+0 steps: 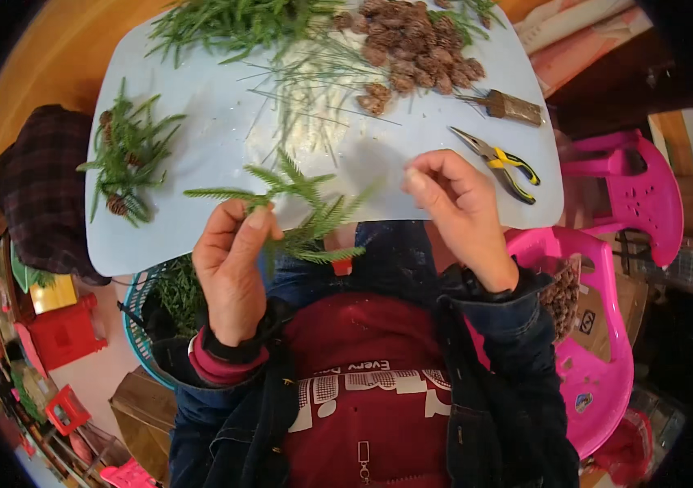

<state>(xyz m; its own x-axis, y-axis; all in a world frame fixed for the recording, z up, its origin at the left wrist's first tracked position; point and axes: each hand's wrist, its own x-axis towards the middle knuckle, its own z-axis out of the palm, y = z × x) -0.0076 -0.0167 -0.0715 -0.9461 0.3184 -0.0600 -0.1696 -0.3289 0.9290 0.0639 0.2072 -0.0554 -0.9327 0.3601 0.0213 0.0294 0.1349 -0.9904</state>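
Observation:
Between the thumb and fingers of my left hand (234, 264) is a green artificial pine sprig (314, 213), its branches spreading to both sides over the table's near edge. My right hand (464, 210) is raised to the right of the sprig, apart from it, thumb and forefinger pinched together; whatever they hold, if anything, is too small to make out. Beyond the hands, thin green wires (314, 81) lie scattered on the white table (208, 163). Yellow-and-black pliers (497, 159) rest to the right of my right hand.
Brown pine cones (420, 45) and green sprigs (237, 28) are heaped at the far side. A sprig cluster with cones (131, 154) lies at left, a brush (512, 107) at right. Pink chairs (599, 390) and a turquoise basket (137, 325) flank me. Another person (45, 187) is at left.

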